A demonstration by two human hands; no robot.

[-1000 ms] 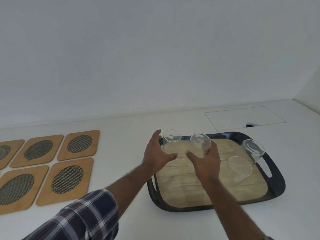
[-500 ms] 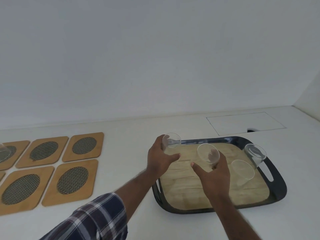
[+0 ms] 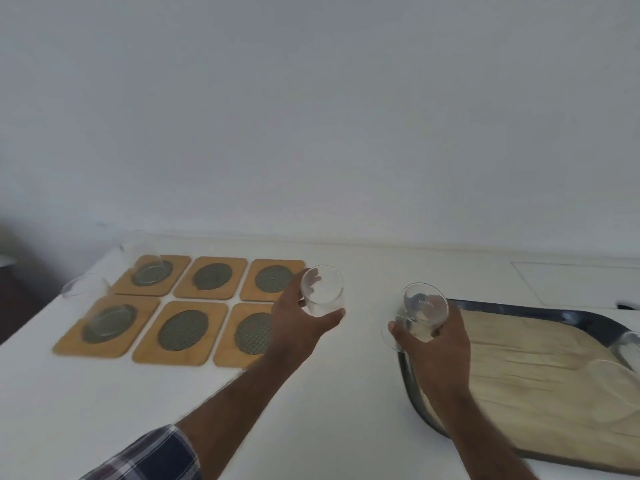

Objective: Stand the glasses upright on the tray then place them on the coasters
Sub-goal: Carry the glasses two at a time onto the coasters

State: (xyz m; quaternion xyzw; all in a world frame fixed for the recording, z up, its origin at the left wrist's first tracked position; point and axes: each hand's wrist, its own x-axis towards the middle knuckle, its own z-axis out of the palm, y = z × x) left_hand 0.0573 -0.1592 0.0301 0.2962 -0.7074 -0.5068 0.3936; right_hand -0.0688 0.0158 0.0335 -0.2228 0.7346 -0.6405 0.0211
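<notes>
Glasses clear, smooth, glossy. Coasters matt light wood with dark woven-mesh oval insets. Tray dark glossy rim, matt wrinkled beige liner. Countertop white, smooth. Sleeve plaid cloth.

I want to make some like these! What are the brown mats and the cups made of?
The coasters look like smooth light wood with a dark woven mesh oval, perhaps metal or fibre. The cup in the left hand looks like clear glass: you see fingers through it.
</notes>
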